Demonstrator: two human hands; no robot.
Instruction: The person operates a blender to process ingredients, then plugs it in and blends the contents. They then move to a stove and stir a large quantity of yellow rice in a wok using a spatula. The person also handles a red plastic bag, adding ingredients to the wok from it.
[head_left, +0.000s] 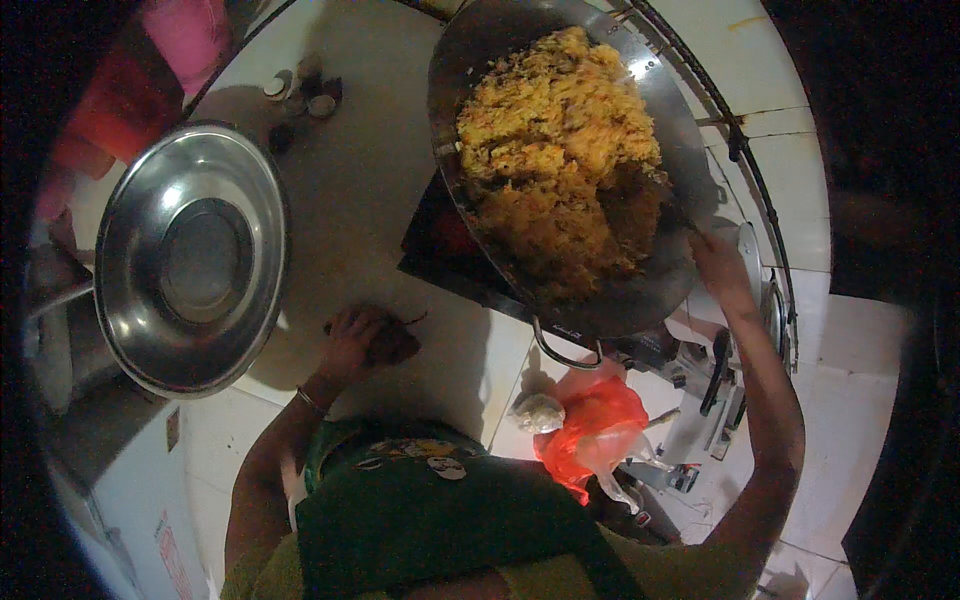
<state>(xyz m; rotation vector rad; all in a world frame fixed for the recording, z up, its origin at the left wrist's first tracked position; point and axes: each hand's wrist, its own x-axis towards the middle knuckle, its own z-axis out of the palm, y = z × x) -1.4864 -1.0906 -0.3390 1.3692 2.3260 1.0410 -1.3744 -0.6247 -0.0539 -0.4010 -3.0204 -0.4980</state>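
A large dark metal wok (645, 300) with a loop handle holds a heap of yellow fried rice (562, 135), with browner grains towards its near side. At the wok's right rim, my right hand (716, 262) is closed around the handle of a utensil whose working end is sunk in the rice; its exact kind is hidden. My left hand (352, 337) rests on a dark, crumpled cloth (392, 341) on the counter, left of the wok. Whether its fingers grip the cloth is unclear.
A wide stainless steel basin (274, 195) stands at the left. Small jars (322, 106) sit at the back left. A red plastic bag (600, 420) and a clear bag (538, 413) lie below the wok, near a black cooker (480, 289). A dark rail (757, 180) curves behind the wok.
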